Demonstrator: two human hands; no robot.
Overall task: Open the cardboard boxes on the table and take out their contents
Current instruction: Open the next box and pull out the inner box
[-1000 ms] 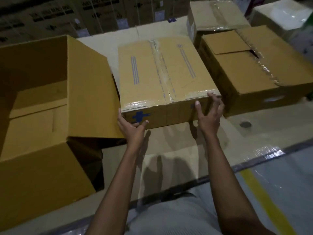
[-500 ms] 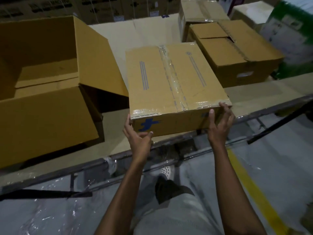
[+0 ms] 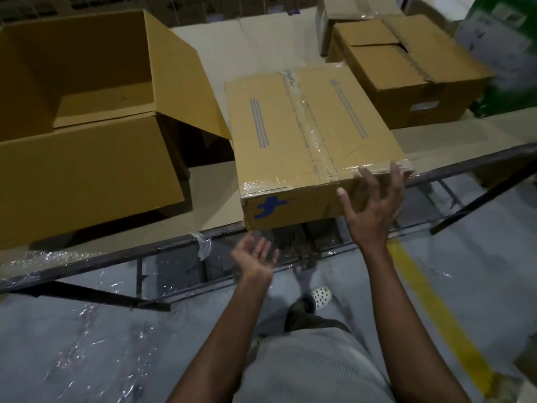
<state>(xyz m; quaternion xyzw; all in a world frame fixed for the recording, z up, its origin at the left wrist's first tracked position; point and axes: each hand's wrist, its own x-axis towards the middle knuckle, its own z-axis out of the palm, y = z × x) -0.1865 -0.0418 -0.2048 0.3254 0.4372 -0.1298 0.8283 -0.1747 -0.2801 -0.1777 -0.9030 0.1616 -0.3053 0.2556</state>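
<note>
Now the right grip [image 3: 374,205] is spread wide with straight fingers. Its fingertips are at the top edge of the near right corner of the taped box [image 3: 305,135], and its thumb is loose before the front face, so it clasps nothing. The left grip [image 3: 255,255], which held the near left corner a moment ago, has come off. It hangs palm up just below and in front of the box, fingers relaxed and empty. The taped box lies straight ahead of both grips, drawn closer than before, with its near end jutting past the edge of the table [image 3: 215,199]. The clear tape seam [image 3: 308,120] along its lid runs away from the right grip and is still whole. I judge the dragging finished and the opening next, with the freed left grip best placed to work at that seam. Off to the left of the left grip stands an open box [image 3: 87,158], flaps up, with nothing visible inside. Beyond the right grip, farther back, another closed box [image 3: 406,77] waits.
</note>
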